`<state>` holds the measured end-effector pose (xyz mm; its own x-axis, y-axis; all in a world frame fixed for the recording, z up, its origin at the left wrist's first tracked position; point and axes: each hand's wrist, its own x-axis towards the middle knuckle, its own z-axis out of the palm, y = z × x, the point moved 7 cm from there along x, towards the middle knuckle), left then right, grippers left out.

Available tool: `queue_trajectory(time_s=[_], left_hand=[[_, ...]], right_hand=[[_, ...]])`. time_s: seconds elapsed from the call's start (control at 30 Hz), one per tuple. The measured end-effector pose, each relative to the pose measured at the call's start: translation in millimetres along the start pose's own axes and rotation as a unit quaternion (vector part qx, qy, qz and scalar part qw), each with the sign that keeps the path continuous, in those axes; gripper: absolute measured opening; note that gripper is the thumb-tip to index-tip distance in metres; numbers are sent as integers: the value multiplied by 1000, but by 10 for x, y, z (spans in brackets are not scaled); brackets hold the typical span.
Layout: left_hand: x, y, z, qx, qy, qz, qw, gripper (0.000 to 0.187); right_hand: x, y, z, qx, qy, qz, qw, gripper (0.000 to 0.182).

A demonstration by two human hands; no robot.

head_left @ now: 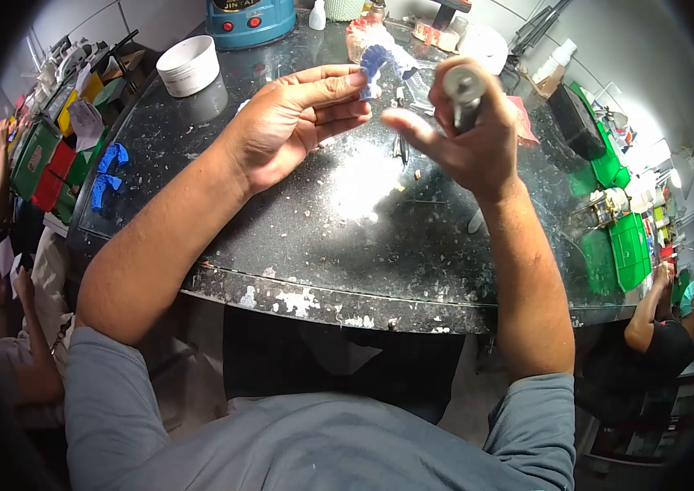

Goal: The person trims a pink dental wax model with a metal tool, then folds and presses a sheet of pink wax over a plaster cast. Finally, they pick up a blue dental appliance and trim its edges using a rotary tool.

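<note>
My left hand pinches a blue and white dental arch piece between thumb and fingers, raised above the dark bench. Level with it on the right, my right hand is closed around a grey cylindrical handpiece, its round end facing the camera. The thumb of that hand points toward the left hand. The handpiece's working tip is hidden, and the right hand is slightly blurred. Behind the arch piece stands a red and white model, partly covered.
The speckled bench carries a white tub, a blue machine with red buttons, blue pieces at left and a thin dark tool. Green bins line the right side. Other people sit at both sides.
</note>
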<state>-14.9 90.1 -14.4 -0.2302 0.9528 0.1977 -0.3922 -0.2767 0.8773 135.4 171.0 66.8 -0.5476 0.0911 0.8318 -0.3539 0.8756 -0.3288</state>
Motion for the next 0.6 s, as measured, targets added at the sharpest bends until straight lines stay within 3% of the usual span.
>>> queue_trajectory(time_s=[0.07, 0.37, 0.5, 0.6], left_hand=[[-9, 22, 1, -12, -5, 8, 1000, 35], [-38, -4, 99, -6, -34, -9, 999, 31], [-38, -24, 103, 3, -19, -13, 1000, 29], [-35, -22, 96, 13, -17, -9, 1000, 28]], right_hand=[[-35, 61, 110, -59, -137, -12, 989, 42], [-81, 209, 175, -163, -169, 50, 971, 45], [-86, 186, 190, -135, -145, 34, 980, 43], [-103, 252, 172, -130, -135, 80, 979, 43]])
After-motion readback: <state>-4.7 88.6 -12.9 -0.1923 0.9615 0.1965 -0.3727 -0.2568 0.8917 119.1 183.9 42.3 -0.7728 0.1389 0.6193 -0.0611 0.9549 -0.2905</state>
